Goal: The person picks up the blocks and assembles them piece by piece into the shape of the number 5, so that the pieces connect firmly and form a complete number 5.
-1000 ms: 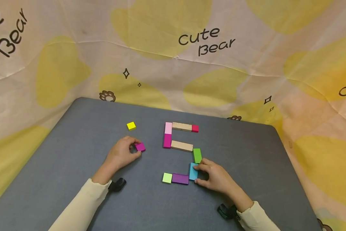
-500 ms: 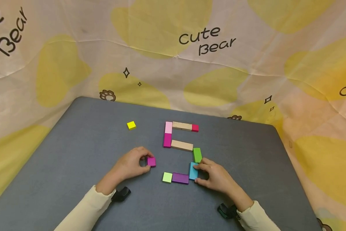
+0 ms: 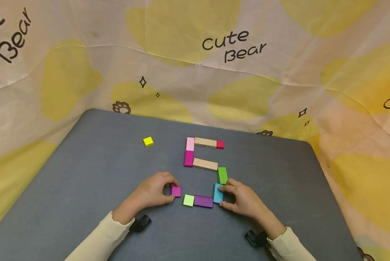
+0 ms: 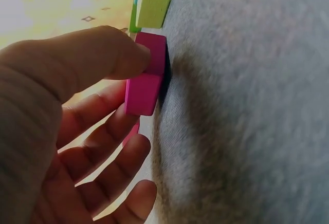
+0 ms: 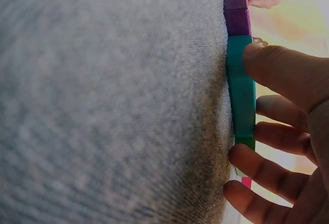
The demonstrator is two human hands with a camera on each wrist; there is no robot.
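My left hand (image 3: 154, 190) pinches a small magenta block (image 3: 176, 191) between thumb and fingers. A narrow gap separates this block from a light green block (image 3: 188, 200) on its right; whether it touches the table I cannot tell. A purple block (image 3: 203, 201) joins the light green one to a blue block (image 3: 217, 194). On that blue block's right side, my right hand (image 3: 242, 199) grips it with thumb and forefinger. In the right wrist view the thumb lies against the blue block (image 5: 241, 93), other fingers spread beyond. A green block (image 3: 222, 175) touches its far end.
Farther back, two plain wooden blocks (image 3: 205, 164), a dark magenta block (image 3: 188, 158), a pink block (image 3: 190, 144) and a red block (image 3: 220, 145) continue the winding line. A yellow block (image 3: 148, 141) lies alone at left on the grey table (image 3: 84, 174). Patterned cloth (image 3: 195, 72) hangs behind.
My left hand has carried the magenta block right and toward me, from near the yellow block to just left of the light green one. The right hand stays at the blue block.
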